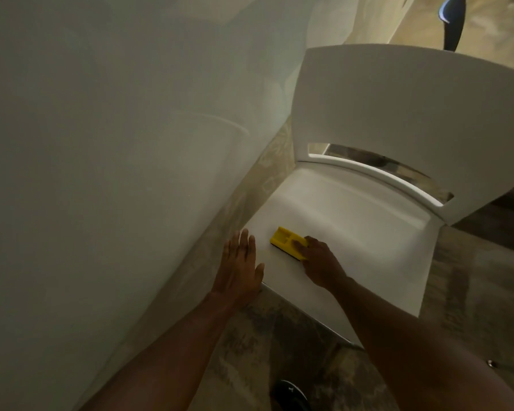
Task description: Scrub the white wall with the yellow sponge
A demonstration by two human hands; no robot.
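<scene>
The yellow sponge lies on the white chair seat, near its left edge. Your right hand has fingers closed over its near end; your left hand is flat, fingers spread. Secure a firm grasp, then lift toward the white wall at left.

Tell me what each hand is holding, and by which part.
The right hand has its grip on the near end of the yellow sponge, which lies on the white chair seat. The left hand holds nothing, fingers spread.
</scene>
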